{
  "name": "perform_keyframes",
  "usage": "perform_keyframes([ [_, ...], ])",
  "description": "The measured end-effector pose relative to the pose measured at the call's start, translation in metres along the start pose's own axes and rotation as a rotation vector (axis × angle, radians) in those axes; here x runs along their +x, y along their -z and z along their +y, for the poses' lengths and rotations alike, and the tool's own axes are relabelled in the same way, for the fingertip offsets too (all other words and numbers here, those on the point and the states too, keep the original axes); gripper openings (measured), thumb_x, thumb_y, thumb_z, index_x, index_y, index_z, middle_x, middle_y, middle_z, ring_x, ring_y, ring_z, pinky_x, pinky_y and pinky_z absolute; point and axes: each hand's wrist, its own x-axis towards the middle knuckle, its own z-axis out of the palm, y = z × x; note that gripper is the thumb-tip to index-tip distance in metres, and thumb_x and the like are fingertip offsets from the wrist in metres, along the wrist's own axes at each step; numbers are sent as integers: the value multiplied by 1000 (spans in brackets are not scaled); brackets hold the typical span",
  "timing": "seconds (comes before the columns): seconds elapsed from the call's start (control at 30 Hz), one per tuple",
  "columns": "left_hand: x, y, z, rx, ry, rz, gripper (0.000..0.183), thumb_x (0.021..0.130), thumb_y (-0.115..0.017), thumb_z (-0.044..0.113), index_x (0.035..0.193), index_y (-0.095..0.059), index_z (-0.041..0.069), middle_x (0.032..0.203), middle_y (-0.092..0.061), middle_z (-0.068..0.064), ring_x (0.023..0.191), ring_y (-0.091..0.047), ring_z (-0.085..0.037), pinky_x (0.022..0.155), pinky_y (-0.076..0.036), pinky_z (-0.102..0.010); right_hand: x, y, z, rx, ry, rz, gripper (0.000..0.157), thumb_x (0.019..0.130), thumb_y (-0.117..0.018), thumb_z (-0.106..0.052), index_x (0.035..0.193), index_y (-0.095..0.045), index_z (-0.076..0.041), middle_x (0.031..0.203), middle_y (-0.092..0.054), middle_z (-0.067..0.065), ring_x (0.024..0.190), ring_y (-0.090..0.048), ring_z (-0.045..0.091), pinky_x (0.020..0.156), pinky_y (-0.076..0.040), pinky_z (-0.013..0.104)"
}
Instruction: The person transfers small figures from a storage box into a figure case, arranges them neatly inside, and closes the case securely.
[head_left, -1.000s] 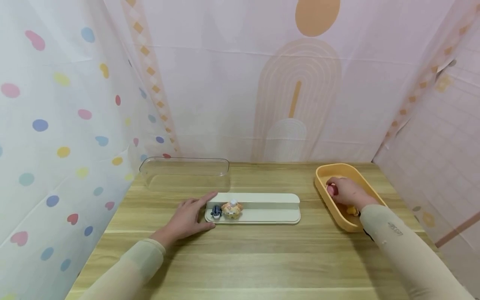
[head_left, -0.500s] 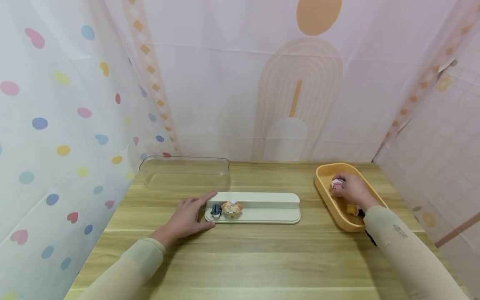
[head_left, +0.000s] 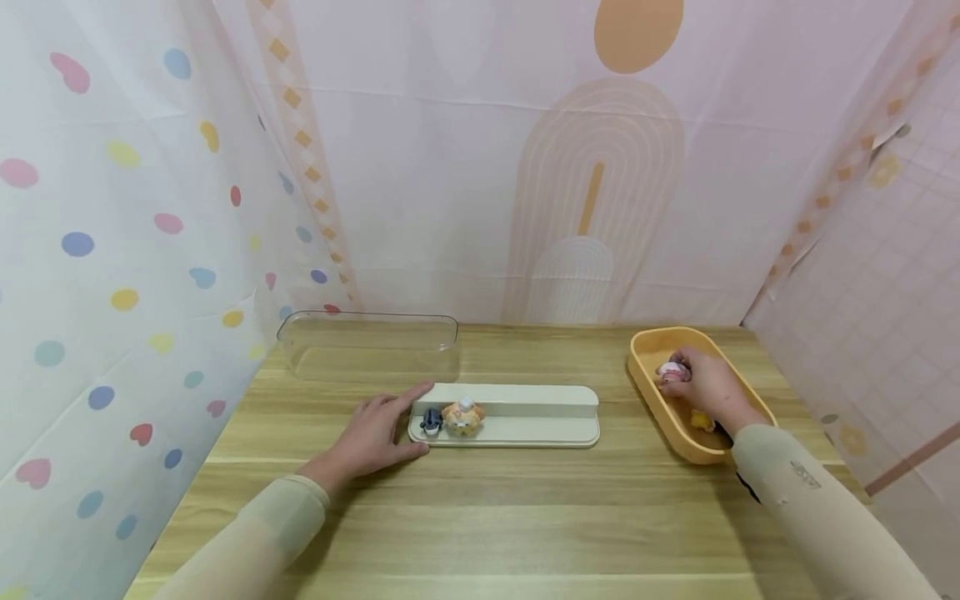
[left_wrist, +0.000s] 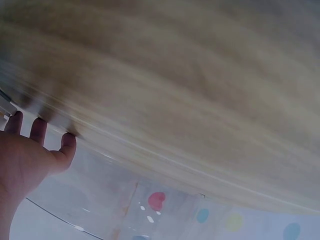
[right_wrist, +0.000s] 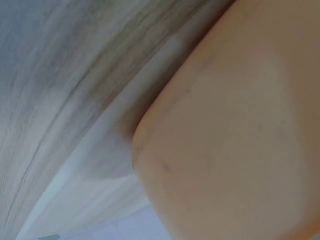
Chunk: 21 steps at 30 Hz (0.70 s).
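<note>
- Pink-and-white figurine (head_left: 672, 372) in the person's right hand (head_left: 711, 387), pinched between thumb and fingers, within the orange-yellow tray (head_left: 701, 455); whether it touched the tray floor could not be told. Such a small piece probably called for a fingertip hold.
- Yellow figurine (head_left: 702, 420) lay in the same tray, partly hidden below the wrist; the raised walls likely kept loose pieces together.
- Left hand (head_left: 375, 433) was spread, its thumb and index finger reaching the front and back corners of the cream stepped display base (head_left: 540, 428) at its left end, apparently to steady it.
- Dark blue-and-white figurine (head_left: 431, 422) and orange-and-cream figurine (head_left: 463, 417) stood side by side on the lower step, near that hand, perhaps filled from the end inward.
- Clear plastic cover (head_left: 367, 346) sat behind on the wooden table (head_left: 525, 525), seemingly aside to leave the base reachable.
- Patterned curtains (head_left: 450, 167) hung beyond.
</note>
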Motion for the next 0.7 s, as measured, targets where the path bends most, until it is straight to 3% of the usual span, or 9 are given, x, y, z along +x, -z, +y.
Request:
perform_keyframes([
  [0.2, 1, 3, 2, -1, 2, -5, 101, 88, -87, 48, 170, -27, 41, 153, -62, -17, 141, -53, -49, 116, -31, -79, 0, 3, -4, -27, 29, 75, 37, 86, -90, -23, 97, -59, -8, 87, -68, 11, 75, -57, 25, 66, -45, 33],
  [0.33, 1, 4, 2, -4, 4, -9, 101, 89, -87, 48, 170, -27, 41, 154, -62, -17, 141, -53, -49, 117, -30, -79, 2, 12, -15, -27, 34, 129, 40, 85, -92, -26, 94, -57, -8, 95, -68, 17, 85, -57, 34, 72, -43, 39],
  [0.53, 0, 1, 0, 5, 6, -8, 101, 88, -86, 50, 170, -26, 41, 154, -62, -16, 141, -53, -49, 117, -30, -79, 6, 28, -44, 19, -16, 128, 47, 89, -88, -41, 99, -57, -7, 105, -69, 21, 100, -60, 40, 79, -44, 43],
  [0.7, 1, 0, 0, 8, 6, -8, 101, 88, -86, 50, 169, -26, 42, 154, -62, -16, 142, -53, -48, 117, -30, -79, 9, 26, -74, 107, 20, 160, 45, 84, -92, -36, 91, -58, -7, 102, -71, 21, 85, -62, 34, 68, -46, 36],
])
